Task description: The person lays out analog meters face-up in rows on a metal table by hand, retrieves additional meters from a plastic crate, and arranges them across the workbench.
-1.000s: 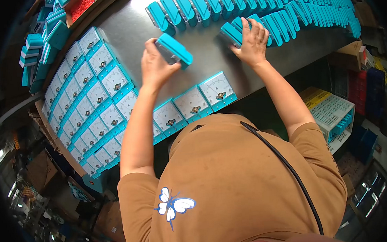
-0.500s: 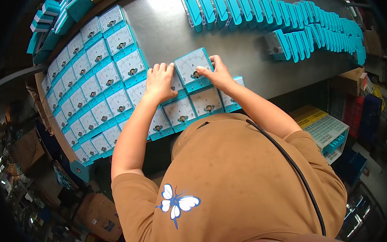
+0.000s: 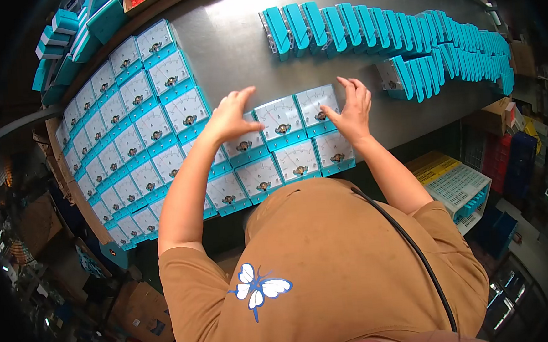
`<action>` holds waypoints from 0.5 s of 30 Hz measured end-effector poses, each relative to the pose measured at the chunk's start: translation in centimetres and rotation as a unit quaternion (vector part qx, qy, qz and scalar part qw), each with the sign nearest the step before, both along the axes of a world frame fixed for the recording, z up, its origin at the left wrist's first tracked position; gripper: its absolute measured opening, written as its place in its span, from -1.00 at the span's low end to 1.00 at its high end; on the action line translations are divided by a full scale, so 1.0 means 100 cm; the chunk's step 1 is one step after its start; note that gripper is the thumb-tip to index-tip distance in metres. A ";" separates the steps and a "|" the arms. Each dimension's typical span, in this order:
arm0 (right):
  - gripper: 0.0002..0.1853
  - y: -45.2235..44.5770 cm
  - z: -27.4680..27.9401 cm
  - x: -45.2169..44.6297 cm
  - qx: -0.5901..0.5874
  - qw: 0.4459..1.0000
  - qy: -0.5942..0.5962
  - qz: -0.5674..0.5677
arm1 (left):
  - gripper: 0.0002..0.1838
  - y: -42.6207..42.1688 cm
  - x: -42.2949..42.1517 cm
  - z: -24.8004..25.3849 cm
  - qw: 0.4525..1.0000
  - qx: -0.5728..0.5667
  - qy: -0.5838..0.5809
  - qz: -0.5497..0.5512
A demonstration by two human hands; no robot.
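Square analogue panel meters with white faces and teal edges lie in slanting rows on the metal table. My left hand (image 3: 232, 117) is open, its thumb stretched over a meter (image 3: 244, 142) and its fingers raised apart. To its right, two meters lie side by side: one (image 3: 281, 118) between my hands, the other (image 3: 316, 109) next to my right hand. My right hand (image 3: 353, 111) is open too, fingers spread beyond that meter's right edge. Its thumb tip overlaps the meter's face; whether it touches, I cannot tell. Another meter (image 3: 298, 159) lies in the row nearest my body.
Teal meters stand on edge in two long lines (image 3: 365, 27) across the table's far right. Teal and white boxes (image 3: 64, 22) are stacked at the upper left. A pale plastic crate (image 3: 457, 185) is below the table's right side. A black cable (image 3: 409, 225) crosses my brown shirt.
My right hand has let go of the meter it held and moved right. Two meters now show side by side there. My left hand's fingers have spread; the whole view has shifted slightly.
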State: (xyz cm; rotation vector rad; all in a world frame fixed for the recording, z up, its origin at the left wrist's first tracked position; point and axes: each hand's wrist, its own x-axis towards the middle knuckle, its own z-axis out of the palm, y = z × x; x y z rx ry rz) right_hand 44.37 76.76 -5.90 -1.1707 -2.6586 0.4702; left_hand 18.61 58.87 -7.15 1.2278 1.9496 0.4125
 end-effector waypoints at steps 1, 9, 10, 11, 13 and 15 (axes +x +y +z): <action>-0.22 0.014 0.006 -0.012 -0.002 0.998 0.055 0.026 | 0.15 0.017 -0.014 -0.005 0.998 0.048 0.010 0.049; 0.04 0.093 -0.034 -0.156 0.077 0.995 -0.037 -0.048 | 0.15 0.152 -0.050 -0.066 0.937 0.306 -0.007 0.170; 0.10 0.092 -0.038 -0.163 0.056 0.996 -0.032 -0.062 | 0.11 0.150 -0.045 -0.064 0.928 0.313 -0.017 0.201; 0.16 0.089 -0.032 -0.166 0.037 0.997 -0.028 -0.061 | 0.08 0.138 -0.039 -0.056 0.918 0.321 -0.030 0.231; 0.31 0.083 -0.017 -0.169 0.015 0.995 -0.071 -0.062 | 0.02 0.108 -0.039 -0.031 0.929 0.281 0.013 0.240; 0.34 0.076 0.011 -0.171 0.022 0.985 -0.164 -0.056 | 0.01 0.073 -0.047 0.001 0.948 0.214 0.104 0.211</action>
